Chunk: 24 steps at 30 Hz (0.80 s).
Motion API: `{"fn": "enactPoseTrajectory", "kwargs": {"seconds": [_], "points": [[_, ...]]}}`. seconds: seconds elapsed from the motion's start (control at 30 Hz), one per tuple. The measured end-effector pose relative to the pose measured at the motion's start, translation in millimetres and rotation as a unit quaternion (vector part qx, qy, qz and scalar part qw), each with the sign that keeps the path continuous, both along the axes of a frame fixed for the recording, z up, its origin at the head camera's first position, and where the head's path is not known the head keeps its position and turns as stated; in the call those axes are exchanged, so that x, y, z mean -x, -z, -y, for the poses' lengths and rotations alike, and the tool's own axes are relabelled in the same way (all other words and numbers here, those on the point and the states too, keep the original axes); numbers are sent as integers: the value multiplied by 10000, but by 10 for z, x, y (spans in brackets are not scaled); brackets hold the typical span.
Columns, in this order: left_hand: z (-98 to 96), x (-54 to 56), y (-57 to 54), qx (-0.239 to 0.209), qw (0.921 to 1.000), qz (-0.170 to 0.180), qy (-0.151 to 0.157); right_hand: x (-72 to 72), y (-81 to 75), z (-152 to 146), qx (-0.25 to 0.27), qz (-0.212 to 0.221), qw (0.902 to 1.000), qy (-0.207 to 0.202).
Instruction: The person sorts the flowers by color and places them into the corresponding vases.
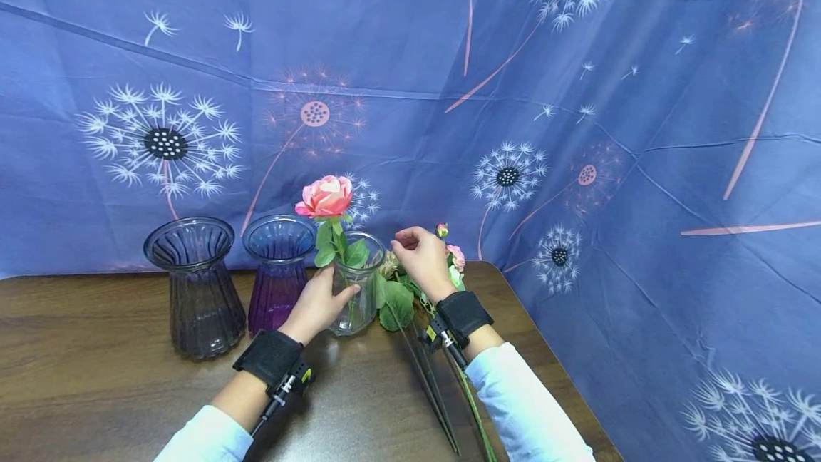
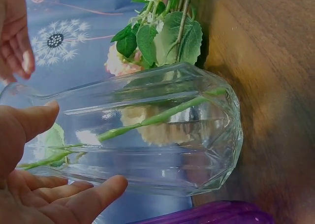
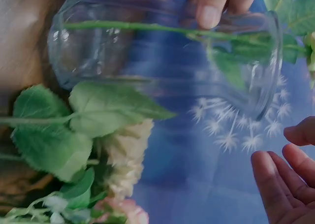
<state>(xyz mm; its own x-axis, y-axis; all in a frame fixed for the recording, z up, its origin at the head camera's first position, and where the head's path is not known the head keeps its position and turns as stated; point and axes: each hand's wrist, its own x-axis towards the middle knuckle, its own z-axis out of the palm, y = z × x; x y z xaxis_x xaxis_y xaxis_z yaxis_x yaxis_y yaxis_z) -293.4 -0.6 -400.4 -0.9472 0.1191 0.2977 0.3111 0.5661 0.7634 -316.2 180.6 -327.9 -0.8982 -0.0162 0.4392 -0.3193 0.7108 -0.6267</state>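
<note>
The left hand [image 1: 321, 304] has its grip clasped around the clear vase [image 1: 367, 305], which stands upright on the bench [image 1: 96, 348] beside the purple vase [image 1: 272, 301]. A pink rose [image 1: 325, 197] leans inside, its bloom above the rim. The right hand [image 1: 420, 259], holding nothing, hovers near the rim, thumb and fingertips slightly apart, above other flowers [image 1: 395, 303].

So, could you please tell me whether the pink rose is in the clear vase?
In: the pink rose has its stem inside the clear vase, seen through the glass.
</note>
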Motion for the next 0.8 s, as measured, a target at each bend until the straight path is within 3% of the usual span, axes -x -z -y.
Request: {"fn": "enactPoseTrajectory", "kwargs": {"seconds": [0.2, 0.43, 0.8], "points": [[4, 0, 20, 44, 10000, 66, -41, -15, 88, -149, -96, 344, 9992, 175], [-19, -7, 12, 56, 10000, -15, -30, -34, 192, -319, -359, 300, 9985, 278], [-20, 6, 0, 134, 9999, 87, -52, -143, 427, -600, -478, 886, 9922, 731]]}}
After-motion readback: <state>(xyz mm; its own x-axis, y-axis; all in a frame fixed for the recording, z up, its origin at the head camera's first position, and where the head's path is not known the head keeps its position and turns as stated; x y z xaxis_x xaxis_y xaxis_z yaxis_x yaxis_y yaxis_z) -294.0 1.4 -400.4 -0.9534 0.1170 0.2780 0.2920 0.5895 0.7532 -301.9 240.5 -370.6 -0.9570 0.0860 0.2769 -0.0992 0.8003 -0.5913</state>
